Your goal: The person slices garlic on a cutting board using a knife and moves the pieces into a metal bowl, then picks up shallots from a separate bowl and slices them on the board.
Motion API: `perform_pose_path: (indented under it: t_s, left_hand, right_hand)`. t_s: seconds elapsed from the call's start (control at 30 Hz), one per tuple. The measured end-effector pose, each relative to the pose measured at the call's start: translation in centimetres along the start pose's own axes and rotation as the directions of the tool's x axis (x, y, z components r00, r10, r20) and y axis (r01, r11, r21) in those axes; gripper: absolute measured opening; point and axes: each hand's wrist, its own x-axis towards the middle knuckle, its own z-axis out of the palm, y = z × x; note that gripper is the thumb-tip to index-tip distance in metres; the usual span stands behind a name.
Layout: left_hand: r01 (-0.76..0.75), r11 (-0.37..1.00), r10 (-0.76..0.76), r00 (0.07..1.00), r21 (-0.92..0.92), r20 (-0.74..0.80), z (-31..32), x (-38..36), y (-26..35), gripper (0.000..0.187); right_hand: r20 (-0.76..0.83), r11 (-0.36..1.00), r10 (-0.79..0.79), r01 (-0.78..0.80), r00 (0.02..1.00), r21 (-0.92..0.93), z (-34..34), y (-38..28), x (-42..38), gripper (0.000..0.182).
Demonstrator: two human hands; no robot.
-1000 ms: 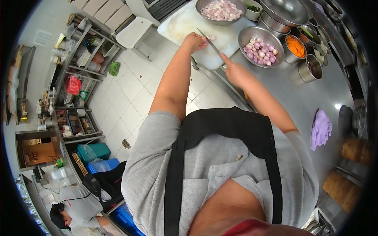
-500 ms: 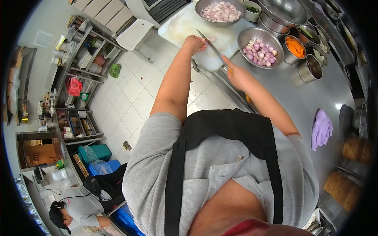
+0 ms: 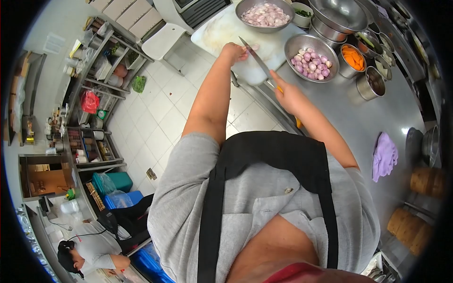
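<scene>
1. Right hand (image 3: 287, 93) closed round the handle of a knife (image 3: 257, 57); blade angled over the white cutting board (image 3: 222, 28).
2. Left hand (image 3: 233, 51) curled, fingertips pinning a shallot (image 3: 255, 46) on the board, just beside the blade.
3. Bowl of whole shallots (image 3: 311, 59) right of the board; bowl of peeled ones (image 3: 265, 14) behind it.

A long steel knife (image 3: 257, 57) slants across the near edge of a white cutting board (image 3: 226, 28), its tip raised toward the far left and its handle wrapped in the right hand (image 3: 287, 94). A small pale shallot (image 3: 255, 46) lies on the board just beside the blade, at the fingers of the left hand (image 3: 234, 51), which is pressed down on the board.
</scene>
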Motion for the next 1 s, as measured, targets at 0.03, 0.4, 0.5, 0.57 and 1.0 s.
perform_pose_path:
  t_s: [0.03, 0.4, 0.5, 0.57, 1.0]
  left_hand:
    - [0.0, 1.0, 0.0, 1.0, -0.009, -0.016, 0.1, -0.1, -0.1, 0.02]
    - [-0.003, 0.999, 0.003, 1.0, 0.033, 0.004, 0.2, 0.5, -0.1, 0.018]
    - [0.03, 0.998, -0.03, 1.0, 0.049, 0.009, 0.3, -0.2, 0.7, 0.016]
    - [0.048, 0.998, -0.047, 0.999, 0.051, -0.005, 0.4, -0.4, 1.0, 0.015]
    - [0.021, 1.0, -0.021, 1.0, 0.016, 0.001, 0.0, -0.2, 0.3, 0.016]
  right_hand:
    - [-0.008, 1.0, -0.011, 0.011, 1.0, -0.019, 0.0, 0.0, -0.1, 0.06]
    - [0.01, 0.998, -0.053, 0.053, 0.999, -0.037, 0.4, 0.3, 3.2, 0.059]
    - [0.041, 0.999, -0.028, 0.029, 0.999, -0.034, -0.2, -0.2, 3.3, 0.06]
    - [0.015, 0.999, -0.05, 0.05, 0.999, -0.008, 0.0, 0.2, 1.9, 0.06]
    - [0.03, 1.0, 0.003, -0.003, 1.0, 0.021, -0.7, 0.1, 0.2, 0.062]
